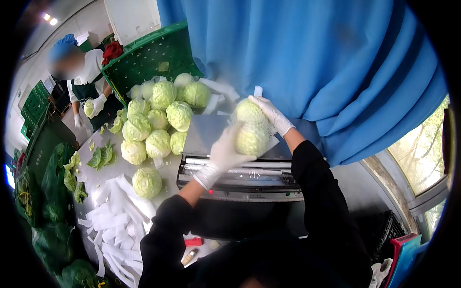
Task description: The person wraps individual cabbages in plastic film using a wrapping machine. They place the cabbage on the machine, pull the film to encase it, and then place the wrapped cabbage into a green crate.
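Observation:
Two pale green cabbages (253, 135), one above the other, are held over a film-wrapping machine (239, 196). A translucent, mesh-like covering shows around them. My right hand (272, 114), in a white glove, grips the upper cabbage from the right, near a white strip (258, 90) that sticks up. My left hand (227, 149), gloved and blurred by motion, lies against the left side of the pair with its thumb under the lower cabbage. Rollers (230, 167) and clear film lie below my hands. The machine's grey plate (201, 131) is partly hidden.
Several cabbages (164, 94) are piled left of the machine, before a tilted green crate (155, 50). One cabbage (147, 183) sits nearer, beside white foam strips (115, 226). A blue curtain (273, 46) hangs behind. A co-worker (86, 84) holds a cabbage at far left.

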Demonstrator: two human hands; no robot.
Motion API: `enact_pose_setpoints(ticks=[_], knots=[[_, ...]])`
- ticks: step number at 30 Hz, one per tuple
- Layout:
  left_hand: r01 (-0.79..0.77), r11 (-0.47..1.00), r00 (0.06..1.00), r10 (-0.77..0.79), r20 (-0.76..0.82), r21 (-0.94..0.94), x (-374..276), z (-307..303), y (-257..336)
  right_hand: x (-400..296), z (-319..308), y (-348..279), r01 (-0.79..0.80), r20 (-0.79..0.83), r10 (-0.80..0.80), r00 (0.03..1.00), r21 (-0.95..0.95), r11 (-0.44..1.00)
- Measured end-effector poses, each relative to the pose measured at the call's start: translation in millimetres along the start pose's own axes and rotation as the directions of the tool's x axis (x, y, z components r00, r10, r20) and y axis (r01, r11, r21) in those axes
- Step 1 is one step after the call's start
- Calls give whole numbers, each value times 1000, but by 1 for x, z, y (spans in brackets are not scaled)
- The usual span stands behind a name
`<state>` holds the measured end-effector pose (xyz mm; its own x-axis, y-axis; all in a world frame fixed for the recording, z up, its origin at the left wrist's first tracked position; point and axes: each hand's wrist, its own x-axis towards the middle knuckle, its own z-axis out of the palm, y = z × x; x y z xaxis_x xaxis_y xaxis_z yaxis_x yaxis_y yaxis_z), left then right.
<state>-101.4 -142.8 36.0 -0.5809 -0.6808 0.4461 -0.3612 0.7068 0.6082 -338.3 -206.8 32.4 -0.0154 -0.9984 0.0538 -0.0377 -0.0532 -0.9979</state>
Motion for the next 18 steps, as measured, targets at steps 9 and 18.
enact_pose_setpoints(ticks=[9, 18], knots=[[7, 1000, 1000, -6, -22, 23, 1, 22, 17, 5, -15, 12, -24, -52, 28, 998, 92, 995], [134, 971, 981, -102, -163, 199, -62, -70, -20, -124, -54, -22, -68, -367, -149, 918, -517, 853]])
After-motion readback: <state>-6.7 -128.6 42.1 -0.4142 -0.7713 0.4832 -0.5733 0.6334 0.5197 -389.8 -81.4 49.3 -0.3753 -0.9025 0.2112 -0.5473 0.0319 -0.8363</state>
